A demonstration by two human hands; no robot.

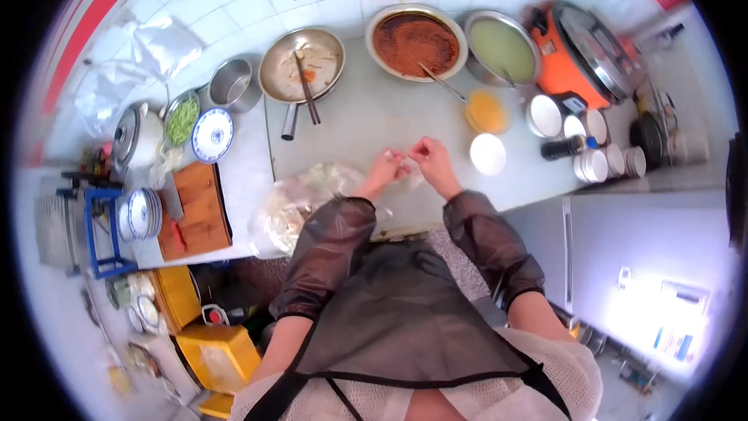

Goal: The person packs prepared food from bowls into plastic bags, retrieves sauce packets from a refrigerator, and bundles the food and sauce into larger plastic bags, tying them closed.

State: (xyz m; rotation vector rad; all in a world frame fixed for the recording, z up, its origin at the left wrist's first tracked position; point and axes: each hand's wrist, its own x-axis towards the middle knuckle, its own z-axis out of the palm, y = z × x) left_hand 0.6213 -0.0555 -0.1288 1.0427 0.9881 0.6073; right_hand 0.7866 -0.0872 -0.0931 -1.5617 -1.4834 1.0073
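My left hand (384, 171) and my right hand (433, 162) meet over the front of the pale counter, fingertips pinched and nearly touching. Something small and whitish shows between the fingers, too small to name. A clear plastic bag (294, 201) with pale contents, not clearly visible, lies just left of my left hand. Right of my right hand stands a white bowl (487, 154). Behind it is a bowl of yellow liquid (486, 112), with a ladle (444, 83) reaching from the large basin of red sauce (417, 43) toward its rim.
A frying pan (284, 70) with chopsticks (305, 87) sits back left, beside a steel pot (234, 86). A cleaver (170, 196) rests on the wooden board (199, 214). Back right are a pot of greenish liquid (502, 47), an orange cooker (573, 54) and several white bowls (590, 165).
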